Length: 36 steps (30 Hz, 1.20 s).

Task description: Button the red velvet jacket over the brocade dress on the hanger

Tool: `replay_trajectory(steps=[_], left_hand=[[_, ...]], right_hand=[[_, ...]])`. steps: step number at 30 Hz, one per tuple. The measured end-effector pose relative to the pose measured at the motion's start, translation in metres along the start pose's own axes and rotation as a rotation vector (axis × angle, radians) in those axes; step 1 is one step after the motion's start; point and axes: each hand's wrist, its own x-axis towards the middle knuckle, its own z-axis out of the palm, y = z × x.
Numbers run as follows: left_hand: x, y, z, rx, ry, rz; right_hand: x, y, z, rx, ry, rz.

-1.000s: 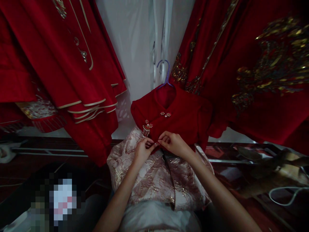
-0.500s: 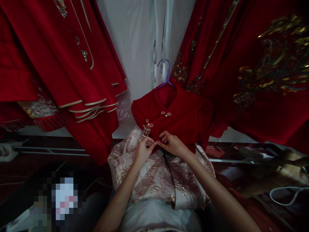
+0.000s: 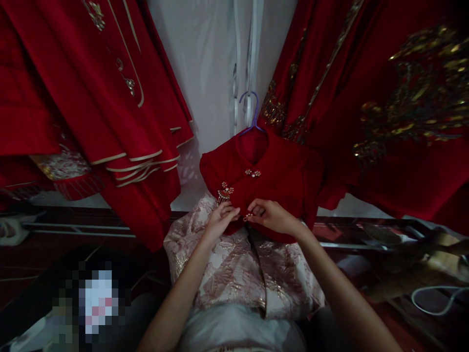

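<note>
A short red jacket [image 3: 278, 190] hangs in front of me on a purple hanger [image 3: 255, 120]. Two jewelled fasteners show on it: one at the neck [image 3: 252, 173], and a brooch with beaded tassels [image 3: 224, 191] on the left. Near the jacket's lower edge, my right hand [image 3: 273, 216] pinches a small beaded clasp [image 3: 248, 216] between its fingertips. My left hand [image 3: 223, 218] lies just left of that clasp, apart from it, fingers loosely stretched over the red cloth below the tassels. Beneath the jacket, a pink-and-gold brocade garment [image 3: 220, 278] spreads over my lap.
Red garments with pale piping [image 3: 146, 161] hang at the left. On the right hang red garments with gold sequin embroidery [image 3: 425, 88]. A white wall panel [image 3: 205, 63] stands behind. A low metal rail [image 3: 84, 229] and a white cable loop [image 3: 436, 299] are near the floor.
My left hand has come off the clasp and shifted slightly left. My right hand has moved a little right, with the clasp at its fingertips. The jacket stays in place.
</note>
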Motion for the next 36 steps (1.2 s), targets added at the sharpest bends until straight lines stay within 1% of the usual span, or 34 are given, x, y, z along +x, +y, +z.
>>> replay_trajectory(steps=[2, 4, 7, 9, 14, 20, 22, 24, 25, 26, 27, 29, 31, 33, 36], left_hand=[[0.008, 0.011, 0.000, -0.138, 0.033, 0.046], [0.016, 0.020, -0.001, -0.215, 0.070, 0.090], [0.024, 0.024, -0.001, -0.233, 0.082, 0.062], [0.025, 0.023, 0.000, -0.260, 0.078, 0.051], [0.027, 0.017, 0.006, -0.321, 0.100, 0.042], [0.036, 0.009, 0.008, -0.281, 0.139, 0.086], [0.036, 0.011, 0.012, -0.230, 0.107, 0.064], [0.035, 0.019, 0.021, -0.086, 0.010, 0.051], [0.036, 0.025, 0.026, 0.021, -0.040, 0.085], [0.037, 0.033, 0.031, 0.145, -0.080, 0.159], [0.038, 0.041, 0.037, 0.278, -0.104, 0.272], [0.043, 0.059, 0.047, 0.564, -0.119, 0.557], [0.050, 0.075, 0.054, 0.871, -0.115, 0.796], [0.057, 0.087, 0.059, 1.155, -0.124, 0.935], [0.066, 0.101, 0.066, 1.435, -0.212, 1.023]], right_hand=[[-0.005, -0.002, -0.011, 0.040, -0.110, -0.006], [-0.008, -0.002, -0.020, 0.060, -0.180, -0.002], [-0.011, -0.002, -0.028, 0.069, -0.162, 0.013], [-0.012, -0.002, -0.031, 0.078, -0.146, 0.021], [-0.013, -0.005, -0.033, 0.088, -0.157, 0.036], [-0.013, -0.003, -0.031, 0.065, -0.141, -0.002], [-0.015, -0.005, -0.034, 0.071, -0.142, 0.000], [-0.019, -0.008, -0.041, 0.094, -0.177, 0.018], [-0.022, -0.010, -0.046, 0.106, -0.210, 0.035], [-0.025, -0.012, -0.050, 0.110, -0.251, 0.056], [-0.029, -0.014, -0.055, 0.104, -0.292, 0.079], [-0.035, -0.016, -0.063, 0.073, -0.355, 0.118], [-0.041, -0.017, -0.070, 0.055, -0.380, 0.136], [-0.044, -0.017, -0.074, 0.068, -0.380, 0.142], [-0.046, -0.016, -0.079, 0.088, -0.386, 0.157]])
